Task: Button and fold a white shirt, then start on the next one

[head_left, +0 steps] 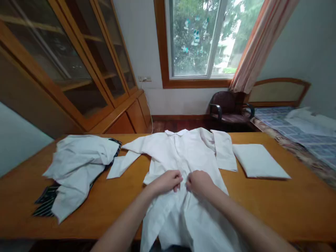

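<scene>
A long-sleeved white shirt (194, 150) lies front side up with its collar towards the far edge. Its lower part hangs over the near edge, where the front panels part. My left hand (169, 180) is closed on the front of the shirt, just left of the middle opening. Close beside it, my right hand (198, 182) is closed on the cloth right of the opening. The fingertips are partly hidden, and no button can be made out between them. The shirt's left sleeve is bent outward; the right one is folded down along its side.
The garment lies on a wooden table (262, 206). A crumpled white cloth (84, 157) over dark striped fabric (46, 201) is at left; a folded white cloth (259, 161) is at right. Beyond stand a glass-door cabinet (115, 94), an armchair (228, 105) and a bed (301, 129).
</scene>
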`<state>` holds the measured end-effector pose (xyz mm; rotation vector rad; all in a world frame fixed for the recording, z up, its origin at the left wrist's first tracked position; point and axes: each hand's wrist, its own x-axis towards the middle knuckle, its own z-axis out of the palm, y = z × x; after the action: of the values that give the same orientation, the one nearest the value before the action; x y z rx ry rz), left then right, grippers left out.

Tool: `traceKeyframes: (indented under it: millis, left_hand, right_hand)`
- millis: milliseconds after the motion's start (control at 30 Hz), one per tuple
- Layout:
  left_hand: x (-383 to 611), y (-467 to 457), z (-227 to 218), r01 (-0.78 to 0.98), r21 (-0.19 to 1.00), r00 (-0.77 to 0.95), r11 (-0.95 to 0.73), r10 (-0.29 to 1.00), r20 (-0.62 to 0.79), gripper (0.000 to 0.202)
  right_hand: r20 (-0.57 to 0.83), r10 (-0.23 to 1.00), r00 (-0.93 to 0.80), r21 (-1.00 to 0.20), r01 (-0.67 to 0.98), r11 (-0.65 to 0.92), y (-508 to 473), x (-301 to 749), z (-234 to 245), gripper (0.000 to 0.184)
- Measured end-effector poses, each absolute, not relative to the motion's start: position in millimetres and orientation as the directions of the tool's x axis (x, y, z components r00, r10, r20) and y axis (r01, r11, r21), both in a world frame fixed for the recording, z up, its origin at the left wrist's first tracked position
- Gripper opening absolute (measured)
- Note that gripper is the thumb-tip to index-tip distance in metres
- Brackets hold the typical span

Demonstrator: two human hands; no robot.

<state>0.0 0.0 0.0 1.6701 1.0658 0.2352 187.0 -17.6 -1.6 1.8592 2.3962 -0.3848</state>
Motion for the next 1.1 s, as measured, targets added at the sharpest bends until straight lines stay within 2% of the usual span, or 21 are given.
traceKeyframes:
  millis: [100,200,300,400,567,667,767,833,867,967,1100]
  left_hand:
    - [-3.4,-1.9,-3.6,0.511,0.859,0.574,0.007,0.741,-0.348,0.02]
    - [-2.9,-4.3,-7.0,0.507,0.862,0.543,0.007,0.774,-0.326,0.022]
    - [0.6,-6.5,-11.6,0.533,0.846,0.504,-0.019,0.81,-0.299,0.024]
    - [2.4,-8.7,-13.8,0.538,0.843,0.492,-0.013,0.817,-0.301,0.023]
    - [-9.9,-15.0,5.4,0.476,0.879,0.501,-0.022,0.829,-0.25,0.027]
    - [-32.3,-14.2,20.8,0.415,0.91,0.431,0.029,0.874,-0.225,0.031]
    - [-67.6,-3.2,20.1,0.383,0.923,0.161,0.032,0.982,-0.1,0.031]
    - [-93.4,7.3,8.8,0.405,0.914,-0.034,0.003,0.999,0.012,0.028]
    - [-104.9,12.0,1.6,0.422,0.907,-0.072,-0.011,0.996,0.046,0.027]
    - [-126.8,18.6,-17.4,0.415,0.908,-0.082,0.055,0.996,-0.022,0.027]
    - [-125.5,11.9,-22.5,0.304,0.944,0.068,0.13,0.985,-0.158,0.036]
  right_hand:
    - [-0.232,0.934,-0.274,-0.222,0.949,0.223,-16.2,191.5,2.2,0.026]
    - [-0.233,0.92,-0.316,-0.45,0.873,0.186,-10.9,198.5,12.6,0.021]
    - [-0.202,0.889,-0.411,-0.753,0.646,0.128,-3.5,204.3,23.9,0.019]
    - [-0.17,0.851,-0.496,-0.897,0.435,0.075,1.2,204.8,24.2,0.019]
    - [-0.235,0.775,-0.587,-0.879,0.469,0.089,-0.3,201.7,4.0,0.018]
    - [-0.144,0.827,-0.543,-0.867,0.472,0.159,1.1,205.2,-1.3,0.018]
    - [0.021,0.898,-0.439,-0.843,0.476,0.252,8.8,214.1,-0.6,0.018]
    - [0.143,0.912,-0.384,-0.794,0.506,0.338,16.7,221.6,-3.1,0.018]
    - [0.196,0.907,-0.373,-0.763,0.523,0.38,21.0,225.3,-6.4,0.019]
    - [0.297,0.886,-0.356,-0.681,0.572,0.457,32.7,233.8,-23.4,0.023]
    - [0.327,0.889,-0.321,-0.624,0.633,0.458,39.6,236.7,-48.5,0.026]
